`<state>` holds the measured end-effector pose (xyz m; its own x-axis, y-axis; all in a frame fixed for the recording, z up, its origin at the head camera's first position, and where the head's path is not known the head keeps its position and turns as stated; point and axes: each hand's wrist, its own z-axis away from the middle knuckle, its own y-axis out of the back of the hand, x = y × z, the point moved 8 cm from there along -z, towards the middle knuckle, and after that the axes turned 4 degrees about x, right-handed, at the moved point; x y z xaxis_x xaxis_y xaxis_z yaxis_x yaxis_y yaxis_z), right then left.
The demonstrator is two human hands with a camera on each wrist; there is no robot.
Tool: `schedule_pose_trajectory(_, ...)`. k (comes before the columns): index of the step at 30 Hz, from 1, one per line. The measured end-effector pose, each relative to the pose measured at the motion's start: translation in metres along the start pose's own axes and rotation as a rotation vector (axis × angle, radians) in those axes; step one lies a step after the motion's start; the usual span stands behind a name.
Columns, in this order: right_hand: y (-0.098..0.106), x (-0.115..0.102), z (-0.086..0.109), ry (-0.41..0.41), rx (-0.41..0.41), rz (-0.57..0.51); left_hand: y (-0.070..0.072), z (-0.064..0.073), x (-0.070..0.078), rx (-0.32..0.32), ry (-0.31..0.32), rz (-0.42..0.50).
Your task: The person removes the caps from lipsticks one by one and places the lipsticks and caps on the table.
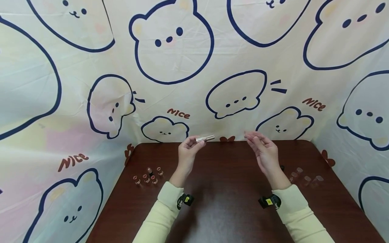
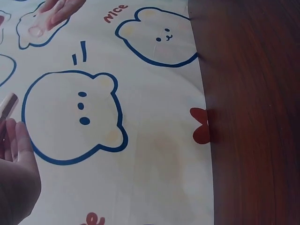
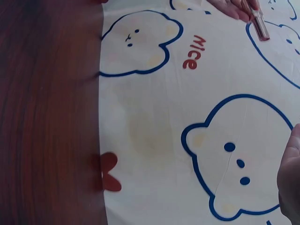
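My left hand [image 1: 186, 153] pinches a shiny lipstick tube [image 1: 205, 138] between thumb and fingers above the table's far edge. The tube points to the right, and its rosy metallic side shows in the right wrist view [image 3: 260, 27]. Across from it, my right hand [image 1: 266, 153] holds a small clear cap [image 1: 248, 135] at its fingertips. In the left wrist view the clear cap [image 2: 36, 31] shows a round end. The two hands are apart, with a gap between tube and cap.
Several small lipstick tubes [image 1: 146, 178] stand at the left of the brown table [image 1: 225, 202]. Several clear caps [image 1: 307, 180] stand at the right, beside a small dark object [image 1: 282, 167] partly behind my right wrist. A bear-print cloth [image 1: 173, 101] hangs behind and at both sides.
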<state>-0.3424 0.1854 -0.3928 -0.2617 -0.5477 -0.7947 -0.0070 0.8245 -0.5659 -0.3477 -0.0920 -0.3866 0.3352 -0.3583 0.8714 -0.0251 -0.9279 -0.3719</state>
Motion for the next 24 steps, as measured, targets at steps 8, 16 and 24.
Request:
schedule_pose_trajectory(8,0.031,-0.009,0.004,0.000,0.054,0.027,0.009,0.000,-0.002,0.013,0.010,-0.038)
schedule_pose_trajectory(16,0.062,-0.016,0.011,0.013,0.105,0.034,0.015,0.001,-0.007,-0.014,0.027,-0.057)
schedule_pose_trajectory(24,0.089,-0.019,0.019,0.022,0.173,0.077,0.025,0.002,-0.014,-0.017,0.079,-0.064)
